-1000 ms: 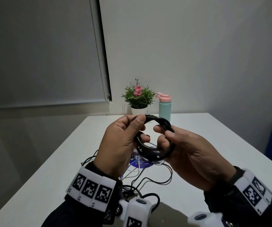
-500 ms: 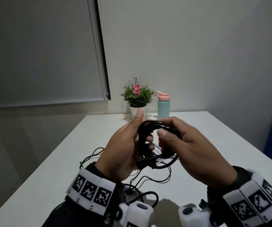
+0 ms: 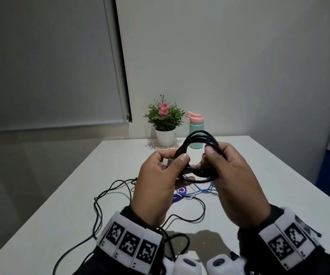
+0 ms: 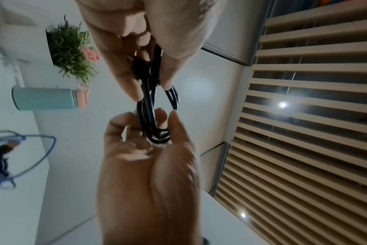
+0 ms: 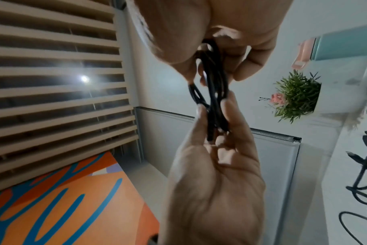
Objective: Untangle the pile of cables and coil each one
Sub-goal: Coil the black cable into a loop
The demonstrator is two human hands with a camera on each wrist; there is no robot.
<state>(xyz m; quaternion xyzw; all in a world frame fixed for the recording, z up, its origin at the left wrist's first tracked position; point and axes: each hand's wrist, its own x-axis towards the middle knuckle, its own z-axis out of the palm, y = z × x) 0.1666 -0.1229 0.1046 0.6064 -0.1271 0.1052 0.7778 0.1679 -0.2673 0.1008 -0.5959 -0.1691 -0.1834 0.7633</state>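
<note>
A black cable coil (image 3: 199,139) is held up over the white table (image 3: 269,175) between both hands. My left hand (image 3: 177,163) pinches its left side with the thumb on top, and a silver plug (image 3: 165,162) pokes out past the fingers. My right hand (image 3: 209,159) grips the coil's right side. In the left wrist view the coil (image 4: 150,114) runs from my left hand (image 4: 155,126) up into the right hand (image 4: 149,41). The right wrist view shows the coil (image 5: 215,92) pinched by my right hand (image 5: 212,116). Loose black cable (image 3: 104,197), blue cable (image 3: 203,188) and white cable (image 3: 188,196) lie tangled below.
A potted plant (image 3: 165,120) and a teal bottle with a pink lid (image 3: 196,132) stand at the table's far edge. A blue round sticker (image 3: 180,193) lies under the cables. Grey wall and a window blind stand behind.
The coil has been turned from a ring facing me to loops arching up between the hands. Both hands have shifted their grip and the plug now sticks out at the left.
</note>
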